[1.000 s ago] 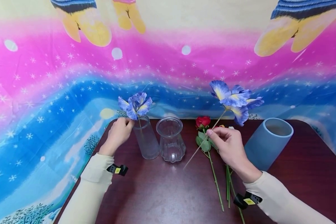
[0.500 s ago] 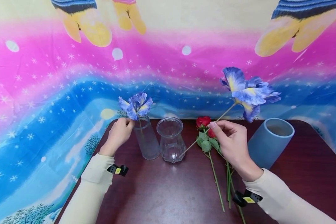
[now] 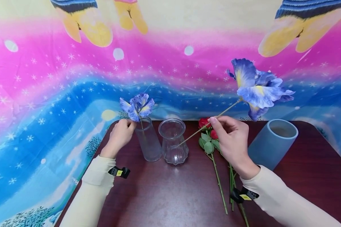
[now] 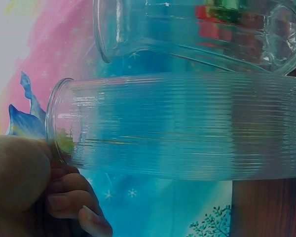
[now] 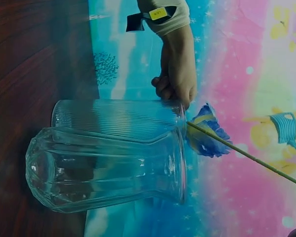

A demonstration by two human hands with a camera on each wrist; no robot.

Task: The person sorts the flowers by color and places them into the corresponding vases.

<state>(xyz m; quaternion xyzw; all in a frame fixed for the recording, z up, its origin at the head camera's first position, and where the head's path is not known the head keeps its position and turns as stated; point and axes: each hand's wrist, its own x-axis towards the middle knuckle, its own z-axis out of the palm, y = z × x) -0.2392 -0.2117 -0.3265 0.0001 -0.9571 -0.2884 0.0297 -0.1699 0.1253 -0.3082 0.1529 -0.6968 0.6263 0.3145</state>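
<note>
At the table's left, my left hand (image 3: 120, 137) pinches the rim of a tall ribbed glass vase (image 3: 152, 147). One blue iris (image 3: 137, 106) stands in that vase, its bloom above the rim. With thumb and fingertips my right hand (image 3: 233, 143) holds a second blue iris (image 3: 258, 90) by its stem. This iris is tilted, bloom up to the right, and its lower stem passes in front of or over the flared clear vase (image 3: 175, 145). In the right wrist view the stem (image 5: 246, 154) ends near the ribbed vase's rim; whether it touches cannot be seen.
Red roses (image 3: 204, 123) with long green stems lie on the dark table (image 3: 164, 195), partly behind my right hand. A blue-grey cylindrical vase (image 3: 272, 145) stands at the right. Behind the table hangs a colourful printed cloth (image 3: 170, 72).
The right hand has swung the iris's bloom up and to the right, and its stem end has risen leftward toward the flared vase. The left hand has stayed at the ribbed vase's rim.
</note>
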